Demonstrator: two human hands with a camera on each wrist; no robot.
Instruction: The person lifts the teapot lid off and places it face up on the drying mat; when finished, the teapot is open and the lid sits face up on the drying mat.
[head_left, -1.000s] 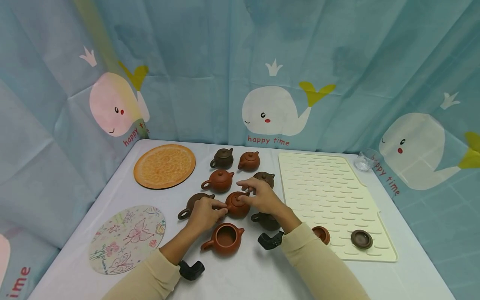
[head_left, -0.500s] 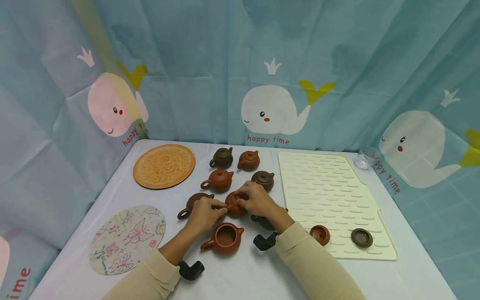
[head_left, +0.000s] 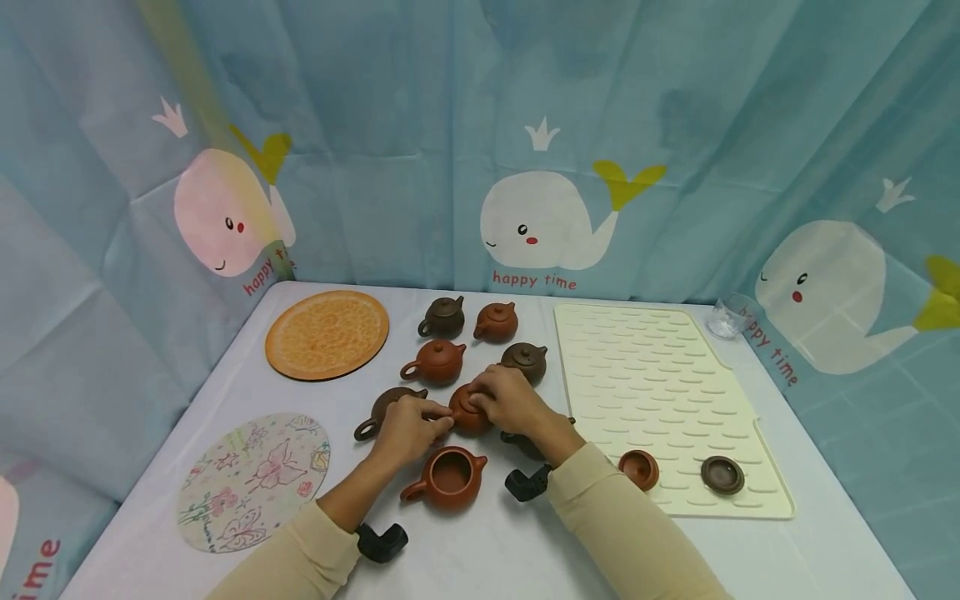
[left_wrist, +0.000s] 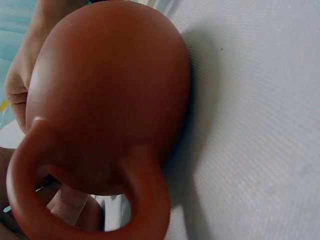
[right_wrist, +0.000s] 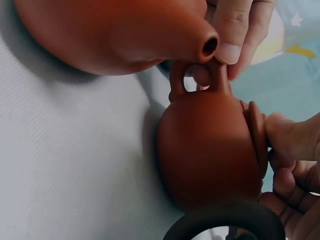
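Observation:
In the head view, a small reddish-brown teapot [head_left: 467,422] stands among others at the table's middle. My left hand [head_left: 408,429] pinches its handle, seen in the right wrist view. My right hand [head_left: 516,407] grips the knob of its lid [right_wrist: 257,136]; the lid sits tilted at the rim, one edge raised. Just in front is a lidless reddish teapot [head_left: 461,497], which fills much of the left wrist view. A dark teapot [head_left: 386,404] stands behind my left hand, and another dark teapot [head_left: 525,447] is partly hidden under my right forearm.
Farther back stand several lidded teapots, among them a red one [head_left: 440,362] and a dark one [head_left: 528,360]. A cream mat [head_left: 637,375] on the right carries a red lid [head_left: 638,471] and a dark lid [head_left: 722,475]. Two round mats lie left; a clear cup [head_left: 727,318] stands back right.
My right hand has come down and left from above the small red teapot and now grips its lid knob. The left hand keeps its place at the handle.

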